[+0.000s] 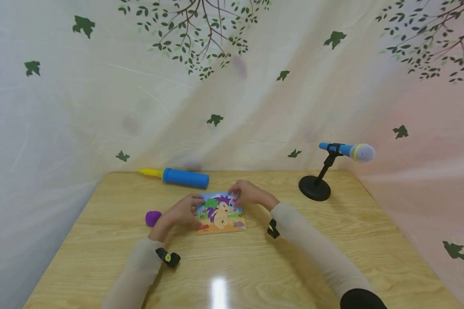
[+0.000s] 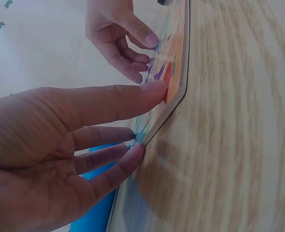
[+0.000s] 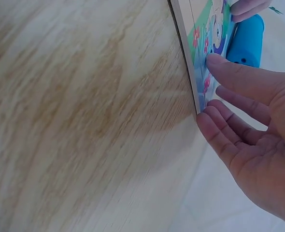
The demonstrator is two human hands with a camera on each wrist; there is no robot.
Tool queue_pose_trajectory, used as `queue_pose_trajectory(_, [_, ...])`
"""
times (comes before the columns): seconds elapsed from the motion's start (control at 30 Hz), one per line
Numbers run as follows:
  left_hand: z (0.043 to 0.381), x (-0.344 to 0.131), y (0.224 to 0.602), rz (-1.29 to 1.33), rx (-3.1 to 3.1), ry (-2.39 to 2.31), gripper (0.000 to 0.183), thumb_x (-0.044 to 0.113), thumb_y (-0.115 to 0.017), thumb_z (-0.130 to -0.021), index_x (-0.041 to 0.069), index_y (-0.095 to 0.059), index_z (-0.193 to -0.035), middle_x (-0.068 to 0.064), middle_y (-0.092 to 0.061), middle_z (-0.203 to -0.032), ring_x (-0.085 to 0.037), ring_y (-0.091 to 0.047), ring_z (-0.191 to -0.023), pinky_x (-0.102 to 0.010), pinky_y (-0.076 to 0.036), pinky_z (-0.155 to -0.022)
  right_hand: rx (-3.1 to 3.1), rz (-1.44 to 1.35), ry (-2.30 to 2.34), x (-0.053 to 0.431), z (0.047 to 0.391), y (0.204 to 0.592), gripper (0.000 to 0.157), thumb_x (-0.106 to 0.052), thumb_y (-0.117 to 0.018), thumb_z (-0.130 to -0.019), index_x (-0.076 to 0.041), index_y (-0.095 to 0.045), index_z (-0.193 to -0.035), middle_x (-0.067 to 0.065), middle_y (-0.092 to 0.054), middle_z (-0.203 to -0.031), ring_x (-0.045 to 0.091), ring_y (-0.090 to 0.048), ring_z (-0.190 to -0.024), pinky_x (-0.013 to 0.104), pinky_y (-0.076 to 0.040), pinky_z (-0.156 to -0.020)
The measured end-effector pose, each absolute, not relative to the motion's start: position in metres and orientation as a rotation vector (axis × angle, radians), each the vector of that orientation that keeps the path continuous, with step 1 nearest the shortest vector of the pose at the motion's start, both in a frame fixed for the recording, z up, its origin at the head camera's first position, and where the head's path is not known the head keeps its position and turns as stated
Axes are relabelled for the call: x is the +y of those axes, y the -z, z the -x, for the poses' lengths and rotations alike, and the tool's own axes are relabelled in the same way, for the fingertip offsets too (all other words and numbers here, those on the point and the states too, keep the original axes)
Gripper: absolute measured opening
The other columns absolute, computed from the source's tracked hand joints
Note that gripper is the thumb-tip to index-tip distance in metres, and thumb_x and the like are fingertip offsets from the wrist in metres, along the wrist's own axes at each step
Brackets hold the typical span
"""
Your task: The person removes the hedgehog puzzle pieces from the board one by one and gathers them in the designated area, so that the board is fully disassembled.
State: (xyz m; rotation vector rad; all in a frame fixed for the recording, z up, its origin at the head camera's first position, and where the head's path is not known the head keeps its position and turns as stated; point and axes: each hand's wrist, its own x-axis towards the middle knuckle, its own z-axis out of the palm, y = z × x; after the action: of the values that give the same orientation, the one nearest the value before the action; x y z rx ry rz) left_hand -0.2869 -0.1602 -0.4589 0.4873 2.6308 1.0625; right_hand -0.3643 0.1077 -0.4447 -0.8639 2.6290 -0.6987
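A flat jigsaw puzzle (image 1: pixel 220 214) with a cartoon hedgehog on it lies on the wooden table. My left hand (image 1: pixel 183 211) holds its left side; in the left wrist view the thumb (image 2: pixel 152 89) rests on the picture and the fingers meet the edge near a corner. At the far right corner my right hand (image 1: pixel 249 193) grips the board, its thumb (image 3: pixel 219 63) on the printed face and its other fingers against the rim. Thin seam lines cross the picture in the right wrist view. What lies under the puzzle is hidden.
Behind the puzzle lies a blue hand pump (image 1: pixel 185 178) with a yellow nozzle. A purple ball-like lump (image 1: pixel 152 218) sits beside my left wrist. To the right, a blue toy microphone (image 1: pixel 346 150) is mounted on a black stand (image 1: pixel 314 187). A leaf-printed curtain hangs behind the table.
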Motion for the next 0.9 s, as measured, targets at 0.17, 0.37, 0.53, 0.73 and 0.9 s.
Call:
queue_pose_trajectory(0.17, [0.2864,-0.1605,0.4602,-0.500,2.634,-1.081,0.081,0.011,-0.090,-0.074,-0.003,-0.053,-0.144,-0.023,-0.043,-0.151,-0.044,-0.041,-0.139,-0.058,-0.036,-0.116,2.626,0.849,0.692,0.1053,0.3646,0.4419,0.043,-0.007,-0.085,-0.080,-0.001,-0.073,-0.120,0.012,-0.066,-0.107,0.023,-0.060,-0.099,0.035,-0.053,-0.090])
queue_pose_trajectory(0.37, [0.2875,-0.1612,0.4613,-0.509,2.623,-1.110,0.081,0.010,-0.091,-0.073,-0.004,-0.053,-0.144,-0.024,-0.044,-0.151,-0.044,-0.041,-0.139,-0.058,-0.037,-0.116,2.610,0.838,0.701,0.1042,0.3670,0.4413,0.038,-0.009,-0.086,-0.080,-0.004,-0.075,-0.116,0.010,-0.066,-0.106,0.022,-0.060,-0.099,0.035,-0.052,-0.090])
queue_pose_trajectory(0.53, [0.2878,-0.1607,0.4621,-0.530,2.629,-1.109,0.082,0.011,-0.091,-0.072,-0.005,-0.053,-0.143,-0.025,-0.044,-0.150,-0.045,-0.041,-0.139,-0.058,-0.036,-0.116,2.596,0.836,0.710,0.1043,0.3685,0.4426,0.037,-0.010,-0.086,-0.080,-0.005,-0.075,-0.114,0.009,-0.068,-0.108,0.022,-0.060,-0.100,0.034,-0.052,-0.091])
queue_pose_trajectory(0.73, [0.2870,-0.1600,0.4610,-0.531,2.628,-1.109,0.082,0.011,-0.091,-0.073,-0.005,-0.052,-0.144,-0.025,-0.043,-0.151,-0.046,-0.041,-0.139,-0.059,-0.035,-0.116,2.586,0.816,0.718,0.1036,0.3713,0.4437,0.036,-0.011,-0.086,-0.080,-0.006,-0.074,-0.114,0.008,-0.069,-0.108,0.020,-0.060,-0.099,0.034,-0.053,-0.091])
queue_pose_trajectory(0.9, [0.2873,-0.1596,0.4610,-0.500,2.615,-1.120,0.081,0.010,-0.091,-0.073,-0.004,-0.053,-0.144,-0.024,-0.043,-0.151,-0.045,-0.041,-0.139,-0.058,-0.035,-0.117,2.590,0.805,0.692,0.1003,0.3732,0.4437,0.034,-0.011,-0.086,-0.080,-0.006,-0.074,-0.112,0.008,-0.068,-0.105,0.019,-0.059,-0.097,0.034,-0.052,-0.089])
